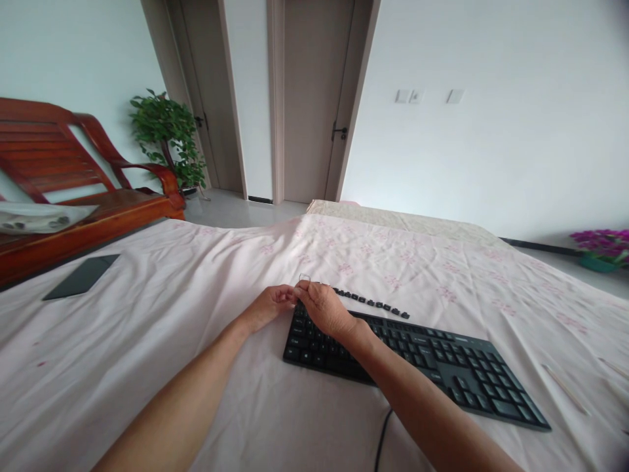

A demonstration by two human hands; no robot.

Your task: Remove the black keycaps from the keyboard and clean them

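black keyboard (pixel 442 367), key legends unreadable, under right hand (pixel 327 308) touching left hand (pixel 268 307).

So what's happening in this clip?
A person sits at a table covered with a pale floral cloth. Both hands meet at the far left corner of a black keyboard: the left hand and right hand pinch a small wire tool between the fingertips. A row of loose black keycaps lies on the cloth just behind the keyboard. A dark tablet lies at the far left.
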